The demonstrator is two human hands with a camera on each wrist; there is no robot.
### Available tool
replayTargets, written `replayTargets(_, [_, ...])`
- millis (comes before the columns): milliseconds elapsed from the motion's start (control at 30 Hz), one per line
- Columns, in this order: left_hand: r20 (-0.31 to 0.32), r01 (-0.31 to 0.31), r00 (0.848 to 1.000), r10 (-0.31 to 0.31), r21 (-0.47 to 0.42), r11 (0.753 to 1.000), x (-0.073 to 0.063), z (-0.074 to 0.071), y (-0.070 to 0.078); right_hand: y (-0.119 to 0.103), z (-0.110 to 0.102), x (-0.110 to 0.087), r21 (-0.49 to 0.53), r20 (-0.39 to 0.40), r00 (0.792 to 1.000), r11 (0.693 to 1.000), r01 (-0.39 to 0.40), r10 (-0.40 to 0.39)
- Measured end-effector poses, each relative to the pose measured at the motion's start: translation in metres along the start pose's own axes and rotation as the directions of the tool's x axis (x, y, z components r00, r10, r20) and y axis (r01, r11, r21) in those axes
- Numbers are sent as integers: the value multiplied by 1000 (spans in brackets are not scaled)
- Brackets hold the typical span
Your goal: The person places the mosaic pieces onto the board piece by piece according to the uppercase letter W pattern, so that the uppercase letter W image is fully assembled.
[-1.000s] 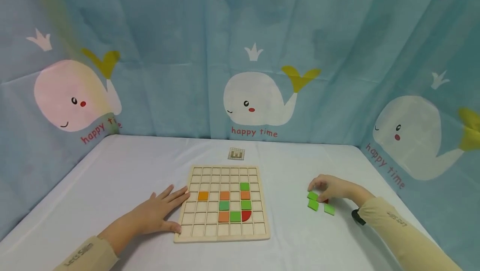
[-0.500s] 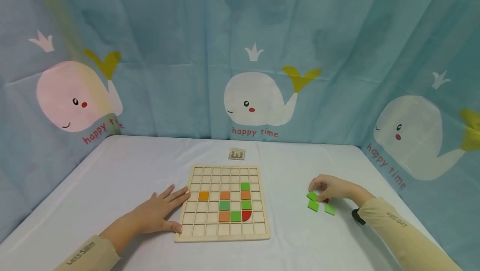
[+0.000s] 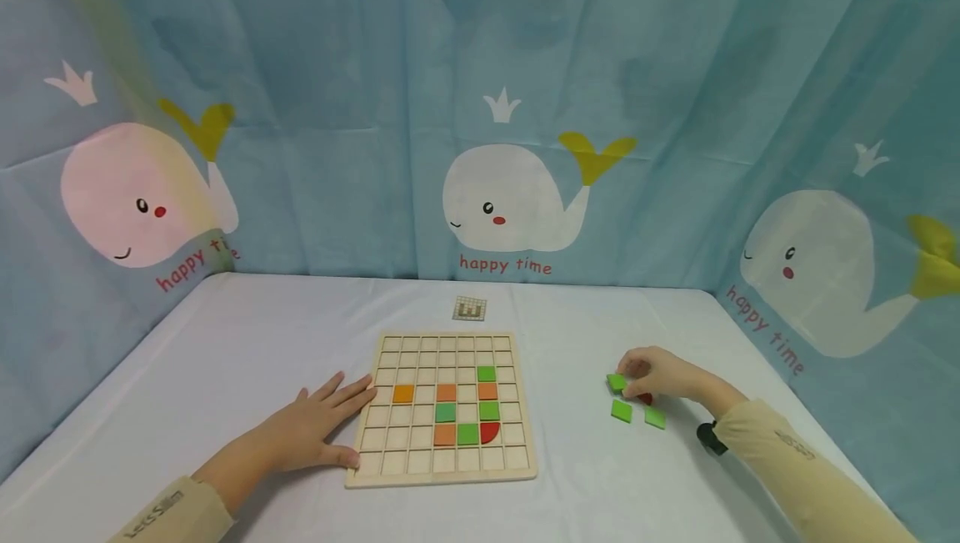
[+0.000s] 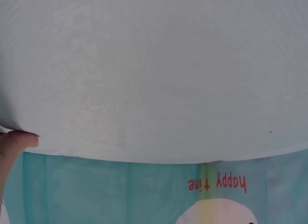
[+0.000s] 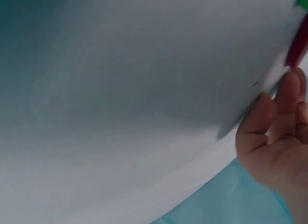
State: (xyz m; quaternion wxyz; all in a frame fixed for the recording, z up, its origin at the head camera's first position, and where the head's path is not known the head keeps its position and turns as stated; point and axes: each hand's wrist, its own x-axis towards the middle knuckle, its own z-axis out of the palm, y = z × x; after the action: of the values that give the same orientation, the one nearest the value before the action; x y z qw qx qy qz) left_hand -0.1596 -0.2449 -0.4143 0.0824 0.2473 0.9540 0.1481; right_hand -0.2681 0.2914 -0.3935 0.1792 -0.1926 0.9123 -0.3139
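My right hand [image 3: 662, 374], at the right of the table, pinches a green square tile [image 3: 615, 382] between thumb and fingers. A dark red tile [image 3: 645, 399] shows partly from under the hand; the right wrist view has red [image 5: 297, 46] near the fingertips. Two more green tiles, one nearer the board [image 3: 621, 411] and one to its right [image 3: 655, 418], lie just in front. My left hand [image 3: 307, 430] rests with fingers spread, its fingertips at the left edge of a wooden grid board [image 3: 390, 461]. Orange, green and red pieces sit in some squares, among them a red quarter-round [image 3: 490, 432].
Behind the board lies a small card [image 3: 470, 309] with a grid pattern. White cloth covers the table [image 3: 592, 485], and a blue whale-print curtain [image 3: 360, 193] surrounds its back and sides. A black object [image 3: 711, 439] sits at the right wrist.
In the last half second the right hand has shifted one green tile slightly away from the other two, and more of the red tile shows. The left hand stays at the board.
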Motion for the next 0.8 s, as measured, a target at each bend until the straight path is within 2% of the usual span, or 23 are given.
replayTargets(233, [6, 1, 1000, -1, -3, 1000, -1, -1, 2, -14, 2, -4, 45, -50, 999, 999, 10, -8])
replayTargets(500, [13, 13, 1000, -12, -8, 1000, -1, 0, 2, -51, 10, -7, 88, -130, 990, 995, -47, 58])
replayTargets(800, [2, 17, 1000, -17, -10, 1000, -2, -1, 3, -89, 23, -5, 115, -185, 982, 993, -20, 41])
